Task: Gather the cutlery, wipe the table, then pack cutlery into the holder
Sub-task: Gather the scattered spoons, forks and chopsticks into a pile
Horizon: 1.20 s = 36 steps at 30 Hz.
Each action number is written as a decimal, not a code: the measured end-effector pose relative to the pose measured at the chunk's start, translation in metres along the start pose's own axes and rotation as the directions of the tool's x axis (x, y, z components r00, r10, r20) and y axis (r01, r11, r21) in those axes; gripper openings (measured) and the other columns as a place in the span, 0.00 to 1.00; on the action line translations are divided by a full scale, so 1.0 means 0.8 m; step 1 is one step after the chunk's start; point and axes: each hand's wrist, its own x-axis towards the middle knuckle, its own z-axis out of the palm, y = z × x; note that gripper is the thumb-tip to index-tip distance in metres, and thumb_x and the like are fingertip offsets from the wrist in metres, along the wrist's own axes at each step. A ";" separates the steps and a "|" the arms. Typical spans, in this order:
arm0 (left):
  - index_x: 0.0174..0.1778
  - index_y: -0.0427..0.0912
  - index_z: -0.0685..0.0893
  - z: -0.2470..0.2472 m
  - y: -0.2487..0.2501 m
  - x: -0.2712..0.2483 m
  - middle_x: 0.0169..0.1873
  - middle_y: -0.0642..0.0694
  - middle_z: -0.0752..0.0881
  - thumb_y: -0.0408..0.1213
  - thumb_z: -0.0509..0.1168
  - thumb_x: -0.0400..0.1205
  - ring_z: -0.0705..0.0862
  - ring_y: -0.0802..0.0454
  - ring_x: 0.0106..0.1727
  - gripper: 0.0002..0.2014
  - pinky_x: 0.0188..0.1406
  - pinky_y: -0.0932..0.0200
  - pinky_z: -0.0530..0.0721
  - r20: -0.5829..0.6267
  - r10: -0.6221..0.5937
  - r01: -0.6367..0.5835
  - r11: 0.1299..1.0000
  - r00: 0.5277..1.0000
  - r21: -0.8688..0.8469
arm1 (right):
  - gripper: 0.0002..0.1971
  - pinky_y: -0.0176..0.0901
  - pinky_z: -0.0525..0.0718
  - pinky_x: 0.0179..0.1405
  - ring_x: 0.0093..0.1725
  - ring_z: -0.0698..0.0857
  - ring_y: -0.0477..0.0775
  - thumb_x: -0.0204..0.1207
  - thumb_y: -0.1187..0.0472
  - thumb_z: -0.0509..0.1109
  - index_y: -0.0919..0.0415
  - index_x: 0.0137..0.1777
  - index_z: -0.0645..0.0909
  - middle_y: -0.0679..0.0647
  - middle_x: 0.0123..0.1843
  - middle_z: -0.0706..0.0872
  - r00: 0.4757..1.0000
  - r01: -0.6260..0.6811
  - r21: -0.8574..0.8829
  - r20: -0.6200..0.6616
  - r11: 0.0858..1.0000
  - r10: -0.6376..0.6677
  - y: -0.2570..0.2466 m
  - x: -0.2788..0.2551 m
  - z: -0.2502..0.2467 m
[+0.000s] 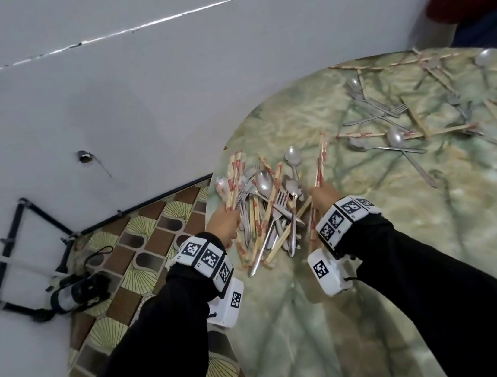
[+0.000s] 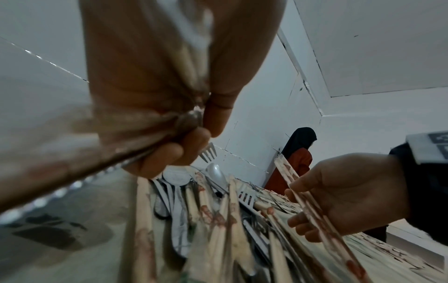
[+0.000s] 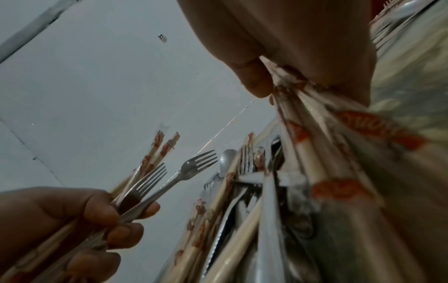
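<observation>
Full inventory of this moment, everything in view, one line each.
table: one, green marbled, right of view.
cutlery pile: one heap, silver forks, spoons, wrapped chopsticks, table's near-left edge between the hands.
scattered cutlery: many, silver and tan, far side of table.
wall: white, behind the table.
floor tiles: brown and yellow, left of the table.
black pipe: along the wall's base.
left hand: grips forks and chopsticks.
right hand: grips wrapped chopsticks.
</observation>
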 end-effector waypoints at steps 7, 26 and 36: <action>0.37 0.46 0.71 0.006 0.008 0.010 0.27 0.49 0.67 0.29 0.50 0.84 0.64 0.56 0.25 0.12 0.23 0.64 0.63 0.012 0.034 -0.033 0.999 0.999 -0.033 | 0.18 0.48 0.80 0.54 0.60 0.82 0.66 0.80 0.62 0.60 0.72 0.65 0.76 0.65 0.60 0.82 0.999 0.042 -0.033 0.003 0.999 -0.042 0.004 0.012 -0.006; 0.71 0.32 0.72 0.092 0.034 -0.029 0.60 0.34 0.81 0.25 0.51 0.84 0.81 0.42 0.61 0.19 0.54 0.59 0.78 0.218 0.261 -0.295 0.945 0.940 0.140 | 0.33 0.61 0.79 0.67 0.62 0.83 0.60 0.71 0.45 0.70 0.66 0.71 0.71 0.63 0.65 0.82 0.936 0.165 0.289 0.257 0.943 -0.242 0.005 -0.045 0.022; 0.82 0.45 0.46 0.095 0.048 -0.015 0.78 0.38 0.56 0.39 0.67 0.71 0.60 0.37 0.78 0.47 0.77 0.43 0.66 0.246 0.165 -0.232 0.933 0.955 0.274 | 0.16 0.43 0.78 0.42 0.47 0.83 0.60 0.81 0.62 0.62 0.75 0.61 0.78 0.68 0.51 0.84 0.974 0.196 0.031 0.113 0.980 -0.199 -0.027 -0.021 0.001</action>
